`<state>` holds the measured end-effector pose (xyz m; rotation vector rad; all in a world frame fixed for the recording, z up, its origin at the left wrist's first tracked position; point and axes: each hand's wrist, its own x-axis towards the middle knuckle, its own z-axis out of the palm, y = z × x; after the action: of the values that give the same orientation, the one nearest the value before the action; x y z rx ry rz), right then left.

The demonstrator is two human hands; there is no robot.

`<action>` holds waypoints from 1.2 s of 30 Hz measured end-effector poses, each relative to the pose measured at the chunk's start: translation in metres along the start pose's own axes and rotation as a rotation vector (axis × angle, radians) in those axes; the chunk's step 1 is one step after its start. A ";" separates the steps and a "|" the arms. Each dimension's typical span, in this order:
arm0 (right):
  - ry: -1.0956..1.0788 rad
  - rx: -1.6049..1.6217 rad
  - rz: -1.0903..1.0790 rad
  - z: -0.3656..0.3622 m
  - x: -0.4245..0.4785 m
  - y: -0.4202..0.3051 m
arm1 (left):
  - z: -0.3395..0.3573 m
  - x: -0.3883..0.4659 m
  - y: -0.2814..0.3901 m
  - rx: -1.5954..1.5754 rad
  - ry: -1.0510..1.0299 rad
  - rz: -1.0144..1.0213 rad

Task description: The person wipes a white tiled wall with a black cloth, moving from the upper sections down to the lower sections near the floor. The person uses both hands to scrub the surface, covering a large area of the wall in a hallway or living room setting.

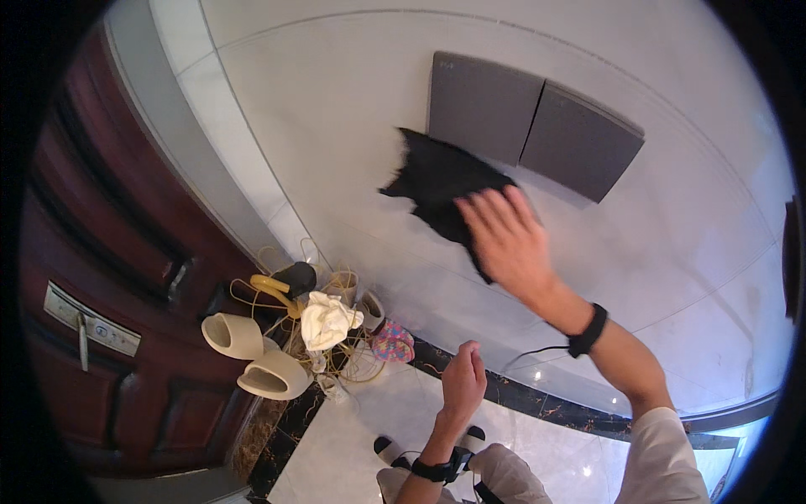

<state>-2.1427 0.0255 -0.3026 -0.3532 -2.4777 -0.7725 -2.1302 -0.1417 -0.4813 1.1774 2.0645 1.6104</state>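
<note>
My right hand (510, 246) is spread flat over a black cloth (441, 183), pressing it against a pale tiled wall (352, 170). The cloth lies just below two grey wall panels (485, 107) and partly overlaps the lower edge of the left one. The right hand is slightly blurred. Lower down, my left hand (465, 378) hangs in front of the body with its fingers curled; nothing shows in it. Both wrists wear black bands.
A dark red door (126, 252) with a metal handle (82, 340) stands at left. Near its corner is a shoe rack with cream slippers (274, 376), a crumpled white cloth (327, 321) and a colourful patterned shoe (393, 342). Dark skirting (522, 397) borders the floor.
</note>
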 end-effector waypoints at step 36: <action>0.383 -0.360 0.265 0.168 -0.236 -0.084 | 0.061 0.035 -0.293 -0.215 0.338 0.367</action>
<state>-2.0456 0.0351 -0.5875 -0.5878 -1.8890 -1.0603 -2.2388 -0.0898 -0.7581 1.3389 1.8660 2.2784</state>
